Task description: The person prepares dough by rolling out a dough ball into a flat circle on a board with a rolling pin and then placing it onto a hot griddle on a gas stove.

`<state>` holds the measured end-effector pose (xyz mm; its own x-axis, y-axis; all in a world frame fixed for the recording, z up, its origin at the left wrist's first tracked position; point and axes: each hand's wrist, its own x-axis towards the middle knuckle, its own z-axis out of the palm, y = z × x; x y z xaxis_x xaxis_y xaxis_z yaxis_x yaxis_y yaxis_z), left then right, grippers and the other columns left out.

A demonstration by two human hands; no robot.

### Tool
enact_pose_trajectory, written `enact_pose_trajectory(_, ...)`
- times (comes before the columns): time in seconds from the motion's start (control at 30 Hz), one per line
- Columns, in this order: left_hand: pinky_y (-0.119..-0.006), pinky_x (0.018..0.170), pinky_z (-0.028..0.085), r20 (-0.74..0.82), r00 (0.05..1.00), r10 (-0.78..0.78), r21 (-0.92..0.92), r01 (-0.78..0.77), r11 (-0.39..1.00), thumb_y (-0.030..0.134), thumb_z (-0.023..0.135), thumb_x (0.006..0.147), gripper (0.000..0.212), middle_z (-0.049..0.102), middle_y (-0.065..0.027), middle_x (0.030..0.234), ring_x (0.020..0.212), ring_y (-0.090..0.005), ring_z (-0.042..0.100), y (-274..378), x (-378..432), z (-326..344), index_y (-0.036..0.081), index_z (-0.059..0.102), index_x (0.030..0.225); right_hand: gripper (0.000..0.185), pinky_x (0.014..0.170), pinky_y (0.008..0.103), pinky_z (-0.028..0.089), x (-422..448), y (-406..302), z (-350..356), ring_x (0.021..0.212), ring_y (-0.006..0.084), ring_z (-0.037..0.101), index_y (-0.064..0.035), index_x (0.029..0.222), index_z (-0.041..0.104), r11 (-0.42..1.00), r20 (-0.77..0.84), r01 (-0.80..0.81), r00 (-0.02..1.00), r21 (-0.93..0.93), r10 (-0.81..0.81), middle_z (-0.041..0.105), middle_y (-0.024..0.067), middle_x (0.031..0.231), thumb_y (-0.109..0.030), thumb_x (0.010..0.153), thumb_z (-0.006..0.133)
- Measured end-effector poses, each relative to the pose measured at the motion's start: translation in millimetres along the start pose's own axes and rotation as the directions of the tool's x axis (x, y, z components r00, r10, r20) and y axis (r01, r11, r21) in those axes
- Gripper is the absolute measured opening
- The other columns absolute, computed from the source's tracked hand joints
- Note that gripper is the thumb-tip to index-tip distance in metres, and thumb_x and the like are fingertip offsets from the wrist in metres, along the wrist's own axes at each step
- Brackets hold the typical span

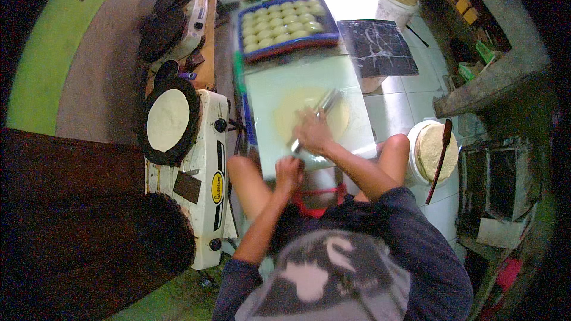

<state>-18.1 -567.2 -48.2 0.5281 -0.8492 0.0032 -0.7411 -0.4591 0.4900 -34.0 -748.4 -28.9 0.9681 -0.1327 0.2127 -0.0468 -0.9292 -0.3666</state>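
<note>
A metal rolling pin lies slantwise across a round, thin sheet of dough on a pale board. Over the pin's middle my right hand is gripping it, blurred by motion. My left hand is curled at the board's near edge, close to the pin's lower end. Blur hides whether its fingers hold the pin's handle. Beyond the board, a blue tray carries rows of many pale dough balls.
On my left, a white Quantum gas stove bears a dark griddle with a flatbread. To my right, a dark stick lies over stacked flatbreads on a white bucket. A black square board stands further back.
</note>
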Motion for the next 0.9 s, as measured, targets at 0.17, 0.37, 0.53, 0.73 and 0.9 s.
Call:
enact_pose_trajectory(0.17, -0.042, 0.053, 0.04, -0.201, 0.97, 0.139, 0.114, -0.117, 0.987, 0.014, 0.057, 0.063, 0.007, 0.057, -0.0098, 0.066, 0.065, -0.0293, 0.055, -5, 2, 4, 0.01, 0.06, 0.068, 0.046, 0.102, 0.0508, 0.024, 3, 14, -15, 0.125, 0.0388, 0.03, -0.0192, 0.116, 0.057, 0.987, -0.109, -0.15, 0.982, 0.063, 0.156, 0.028, 0.0262, 0.136, -0.009, 0.071, 0.053)
enact_pose_trajectory(0.37, -0.043, 0.071, 0.037, 0.159, 0.982, -0.099, 0.141, 0.077, 0.987, 0.005, 0.057, 0.064, 0.018, 0.054, -0.0117, 0.081, 0.079, -0.0303, 0.051, 7, 2, -5, 0.009, 0.056, 0.082, 0.052, 0.091, 0.0411, 0.04, 16, 43, -8, 0.104, 0.0322, 0.05, -0.0311, 0.12, 0.053, 0.982, -0.081, -0.146, 0.987, -0.122, 0.137, 0.047, 0.0159, 0.125, -0.007, 0.074, 0.052)
enact_pose_trajectory(0.53, -0.048, 0.083, 0.037, -0.015, 1.0, 0.022, 0.035, -0.021, 0.999, 0.009, 0.06, 0.069, 0.024, 0.051, -0.0186, 0.104, 0.098, -0.0367, 0.047, 17, 19, -6, 0.005, 0.056, 0.092, 0.042, 0.088, 0.0476, 0.041, 56, 74, -1, 0.101, 0.0278, 0.052, -0.0299, 0.119, 0.051, 0.973, -0.382, -0.043, 0.923, -0.228, -0.049, 0.055, 0.01, 0.114, -0.018, 0.079, 0.052)
enact_pose_trajectory(0.73, -0.055, 0.097, 0.027, 0.046, 0.977, 0.21, 0.199, -0.215, 0.956, 0.014, 0.051, 0.083, 0.023, 0.052, -0.0246, 0.106, 0.104, -0.0395, 0.049, -6, 38, -7, -0.001, 0.051, 0.101, 0.028, 0.082, 0.0476, 0.045, 105, 64, -61, 0.097, 0.0253, 0.056, -0.0119, 0.108, 0.058, 0.98, -0.631, -0.056, 0.772, -0.189, -0.077, 0.059, 0.0101, 0.103, -0.019, 0.082, 0.052)
enact_pose_trajectory(0.9, -0.053, 0.063, 0.04, -0.044, 0.978, 0.202, 0.093, -0.198, 0.976, 0.014, 0.046, 0.085, 0.017, 0.05, -0.024, 0.069, 0.061, -0.0434, 0.049, -33, 117, -51, -0.001, 0.042, 0.093, 0.022, 0.053, 0.0268, 0.043, 19, 118, -106, 0.058, 0.0119, 0.054, 0.0005, 0.075, 0.061, 0.746, -0.586, 0.03, 0.64, 0.665, 0.497, 0.06, 0.0064, 0.069, -0.015, 0.086, 0.051)
